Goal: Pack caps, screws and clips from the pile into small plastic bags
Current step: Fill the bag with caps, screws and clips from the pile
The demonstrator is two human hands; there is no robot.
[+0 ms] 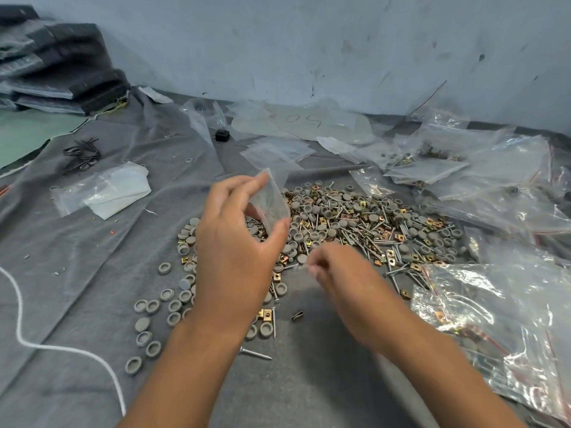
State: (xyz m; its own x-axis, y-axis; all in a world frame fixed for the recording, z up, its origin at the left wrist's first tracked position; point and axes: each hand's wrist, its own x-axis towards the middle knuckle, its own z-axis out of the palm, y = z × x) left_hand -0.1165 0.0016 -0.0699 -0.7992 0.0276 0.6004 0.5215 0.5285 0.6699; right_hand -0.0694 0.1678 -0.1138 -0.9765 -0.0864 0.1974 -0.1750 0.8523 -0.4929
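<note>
A pile (355,223) of grey round caps, silver screws and brass clips lies on the grey cloth in the middle. My left hand (234,251) holds a small clear plastic bag (272,202) upright above the pile's left edge, pinched between thumb and fingers. My right hand (340,273) is blurred at the pile's near edge, with fingertips pinched on what looks like a thin screw (301,266). Loose caps (168,304) are scattered to the left of my left wrist.
Filled and empty plastic bags (494,319) cover the right side and the back (278,152). A white cord (21,329) curls at the left. A loose screw (256,354) and a clip (297,316) lie between my arms. Dark foam sheets (55,63) are stacked at the back left.
</note>
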